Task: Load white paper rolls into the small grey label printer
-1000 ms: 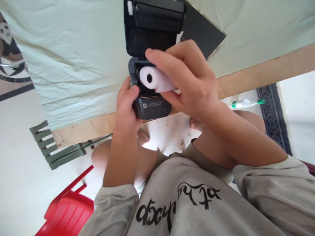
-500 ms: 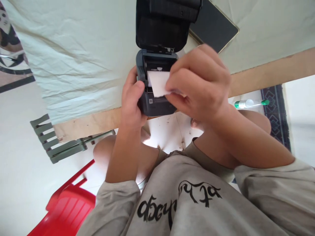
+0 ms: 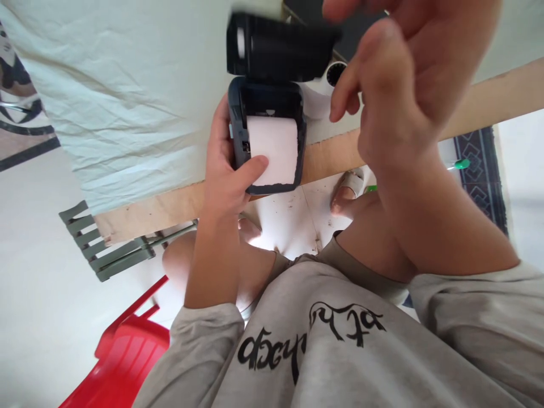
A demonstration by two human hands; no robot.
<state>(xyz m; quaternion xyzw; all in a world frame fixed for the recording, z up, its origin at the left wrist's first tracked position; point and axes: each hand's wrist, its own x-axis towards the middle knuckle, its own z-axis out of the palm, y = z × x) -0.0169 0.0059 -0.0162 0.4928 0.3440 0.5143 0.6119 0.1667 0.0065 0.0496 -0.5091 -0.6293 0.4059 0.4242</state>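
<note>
So a second ago the right hand was lowering the paper roll into the little printer, and half a second back it was pinching the loose end of the paper. Now that right hand [image 3: 403, 96] has let go and lifted up and away, fingers loose and spread, holding nothing, blurry near the top of the frame beside the printer lid [image 3: 280, 51]. The printer [image 3: 266, 136] has also shifted a bit toward the edge of the worktop.

Surface-wise, the worktop [image 3: 127, 209] is bare wood along its edge with a wrinkled pale green cloth [image 3: 127, 113] over it. A dark flat thing [image 3: 314, 11] lies behind the printer, mostly hidden. Below there's white floor, a red plastic chair [image 3: 123, 362], a grey-green slatted chair [image 3: 102, 249] and a patterned rug [image 3: 480, 170] off to the right.

The paper [image 3: 272, 150] now sits in the open compartment, its white strip pulled out over the printer's front. The left hand [image 3: 225, 175] is wrapped around the printer's left side, thumb pressing the strip's lower left corner. The right hand is above and to the right, not touching it.
</note>
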